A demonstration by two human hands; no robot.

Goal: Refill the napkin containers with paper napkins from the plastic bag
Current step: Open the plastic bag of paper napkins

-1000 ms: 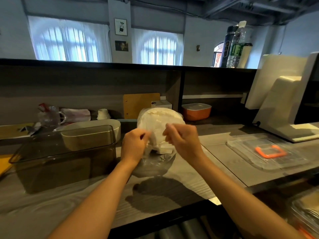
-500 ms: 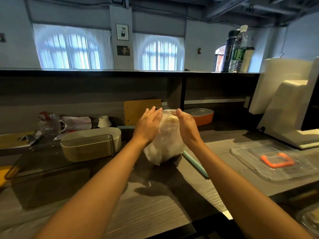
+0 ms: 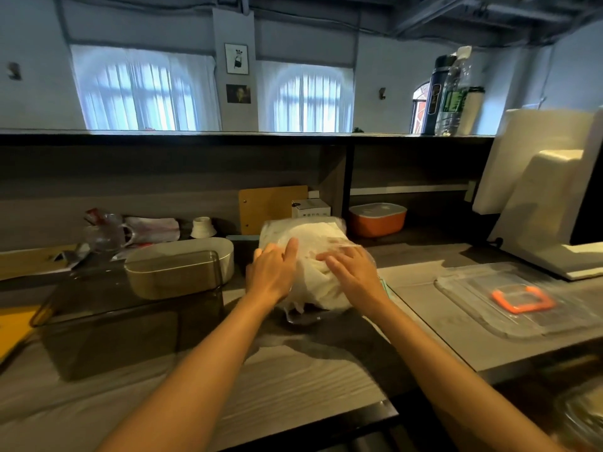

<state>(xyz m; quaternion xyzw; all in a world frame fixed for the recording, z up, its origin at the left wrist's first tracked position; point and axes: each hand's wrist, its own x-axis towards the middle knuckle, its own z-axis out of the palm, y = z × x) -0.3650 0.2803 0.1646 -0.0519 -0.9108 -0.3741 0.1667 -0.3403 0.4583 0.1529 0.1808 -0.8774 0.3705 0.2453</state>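
Both hands, the left hand point(image 3: 272, 275) and right hand point(image 3: 354, 272), press flat-fingered on the plastic bag point(image 3: 310, 256) of napkins, a soft, light, slippery bundle best gripped at its loose film.

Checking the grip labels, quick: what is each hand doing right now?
Left hand: open, fingers straight, pressing the side of the bag of napkins.
Right hand: open, fingers straight, resting flat on the bag.

Both arms reach forward, left hand point(image 3: 272, 275) and right hand point(image 3: 354, 275) with straight fingers.
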